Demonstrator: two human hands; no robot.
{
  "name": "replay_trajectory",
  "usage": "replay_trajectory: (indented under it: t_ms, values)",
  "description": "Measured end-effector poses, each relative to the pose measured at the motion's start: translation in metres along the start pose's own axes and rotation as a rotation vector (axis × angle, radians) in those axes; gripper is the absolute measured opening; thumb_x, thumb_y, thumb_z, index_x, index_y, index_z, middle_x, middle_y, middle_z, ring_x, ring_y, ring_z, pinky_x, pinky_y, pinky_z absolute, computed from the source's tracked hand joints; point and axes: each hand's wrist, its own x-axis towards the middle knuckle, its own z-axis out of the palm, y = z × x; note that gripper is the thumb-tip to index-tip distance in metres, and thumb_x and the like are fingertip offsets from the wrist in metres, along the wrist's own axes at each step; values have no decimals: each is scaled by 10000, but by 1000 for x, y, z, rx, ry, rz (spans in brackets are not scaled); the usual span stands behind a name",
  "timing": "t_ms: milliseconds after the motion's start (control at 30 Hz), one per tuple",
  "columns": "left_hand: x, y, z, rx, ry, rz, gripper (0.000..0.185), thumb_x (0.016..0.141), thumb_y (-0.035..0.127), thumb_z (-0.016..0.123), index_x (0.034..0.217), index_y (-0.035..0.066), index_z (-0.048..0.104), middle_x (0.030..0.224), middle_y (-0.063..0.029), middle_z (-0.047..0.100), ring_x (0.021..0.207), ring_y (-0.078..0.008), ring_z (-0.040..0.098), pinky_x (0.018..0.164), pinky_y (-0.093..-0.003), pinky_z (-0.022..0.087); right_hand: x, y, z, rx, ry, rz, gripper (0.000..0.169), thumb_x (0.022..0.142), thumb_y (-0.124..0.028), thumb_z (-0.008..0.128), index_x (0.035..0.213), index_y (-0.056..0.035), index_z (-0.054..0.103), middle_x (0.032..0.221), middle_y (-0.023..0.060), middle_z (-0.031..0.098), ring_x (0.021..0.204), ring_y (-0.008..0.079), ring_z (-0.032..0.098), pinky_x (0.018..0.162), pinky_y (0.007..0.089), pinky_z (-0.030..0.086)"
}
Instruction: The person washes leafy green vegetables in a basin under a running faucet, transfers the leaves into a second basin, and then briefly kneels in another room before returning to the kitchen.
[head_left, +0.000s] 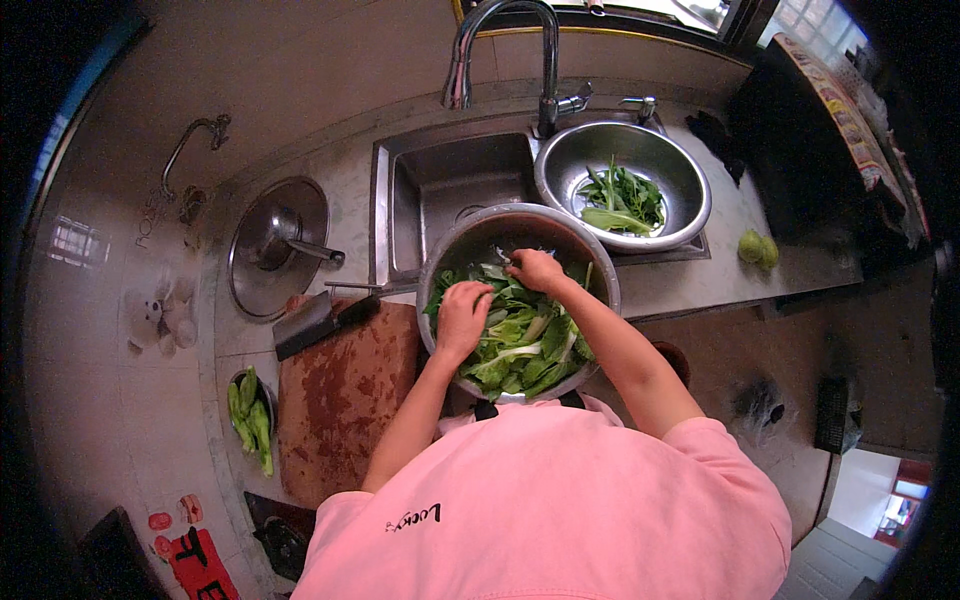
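Loose leafy greens (525, 349) with pale stems fill much of a large stainless steel basin (608, 281) in front of me. My left hand (462, 319) is over the left side of the leaves, its fingers bent down at them. Farther back in the same basin, my right hand (535, 270) has its fingertips low among the greens. Whether either hand grips a leaf is hidden by the fingers. A second steel basin (694, 206), behind and to the right, contains a smaller heap of greens (621, 199).
The sink (457, 180) lies under a tall curved faucet (551, 67). To the left, a cleaver (306, 330) rests on a wooden cutting board (345, 405). Beyond are a steel lid (255, 262) and a bowl of green vegetables (251, 412). Two round green fruits (757, 249) sit right.
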Motion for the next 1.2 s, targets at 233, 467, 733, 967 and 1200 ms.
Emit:
replay_trajectory:
  t_ms: [233,467,733,967,1200]
  values:
    - [-25,1,-34,-50,158,-223,120,784,141,600,848,42,618,820,-99,584,756,-258,570,675,-342,455,-40,-38,-25,-23,396,-460,149,719,-185,626,827,-83,631,809,110,569,826,300,530,733,387,462]
    - [-28,9,-18,-28,-8,-174,132,766,160,623,835,48,617,810,-106,583,753,-263,573,685,-354,457,-48,-37,0,-252,27,-476,228,675,-177,628,893,-109,631,952,151,522,930,324,526,732,408,480]
    - [-44,11,-14,14,-164,-163,160,742,171,640,831,40,613,919,-101,573,896,-273,542,793,-365,428,-62,-28,-17,-280,331,-295,265,678,-126,594,885,-26,462,837,150,554,806,313,574,619,404,491]
    - [-49,14,-9,69,-33,68,199,745,195,644,826,29,571,917,-114,559,976,-293,490,819,-382,413,-45,-16,-21,-294,109,-351,182,740,-94,504,921,-78,490,804,148,612,726,339,603,594,450,471]
    - [-67,6,9,106,56,63,250,752,226,644,880,23,572,915,-124,582,950,-285,527,788,-371,447,28,15,-12,-294,282,-196,122,759,-108,479,851,-66,548,784,150,616,723,338,606,603,453,485]
